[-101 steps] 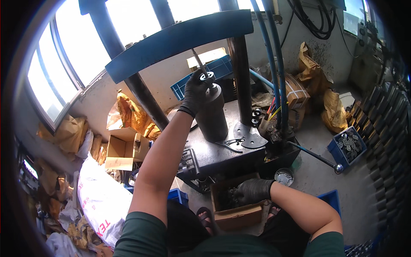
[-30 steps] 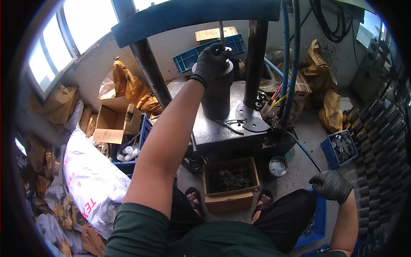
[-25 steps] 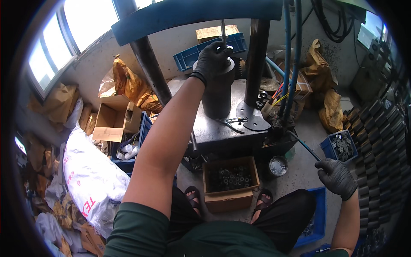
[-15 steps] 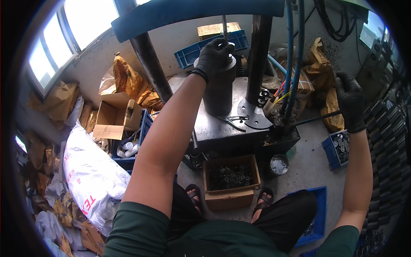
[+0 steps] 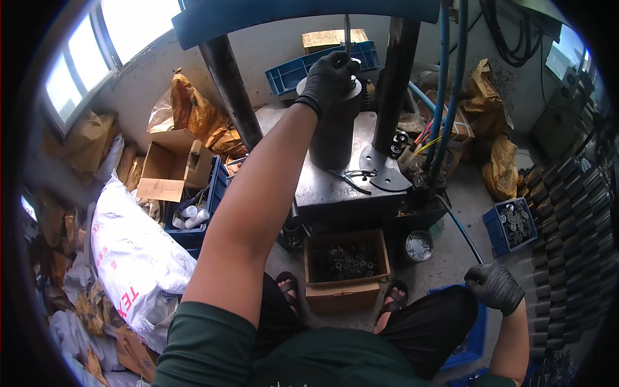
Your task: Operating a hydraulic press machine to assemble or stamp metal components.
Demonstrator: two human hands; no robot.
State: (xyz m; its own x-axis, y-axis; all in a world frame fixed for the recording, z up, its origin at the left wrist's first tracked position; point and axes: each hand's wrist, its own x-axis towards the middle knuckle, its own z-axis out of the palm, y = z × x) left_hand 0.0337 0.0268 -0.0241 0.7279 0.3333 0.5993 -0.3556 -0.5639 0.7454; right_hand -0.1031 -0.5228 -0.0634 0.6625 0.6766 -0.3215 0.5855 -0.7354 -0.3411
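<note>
My left hand (image 5: 325, 82), in a black glove, reaches to the top of a thick dark metal cylinder (image 5: 332, 138). Its fingers are closed in a pinch close to the lower end of a slim vertical metal rod (image 5: 347, 35); what they hold is hidden. The cylinder stands upright on a steel press table (image 5: 309, 187). At lower right, my gloved right hand (image 5: 495, 287) is wrapped round the end of a long thin lever (image 5: 461, 226), which slopes toward me from the press's right side. A curved tool and a flat metal plate (image 5: 387, 171) lie beside the cylinder.
A blue crossbeam (image 5: 303, 19) and two dark posts frame the press. An open carton (image 5: 345, 293) of small metal parts sits between my feet. A metal can (image 5: 419, 246) and a blue bin (image 5: 493, 232) stand to the right, stacked dark cylinders beyond. A white sack (image 5: 132, 258) lies left.
My right hand has swung down and toward me, bringing the lever's end from raised to low. My left hand stays at the cylinder top; its fingers have shifted slightly.
</note>
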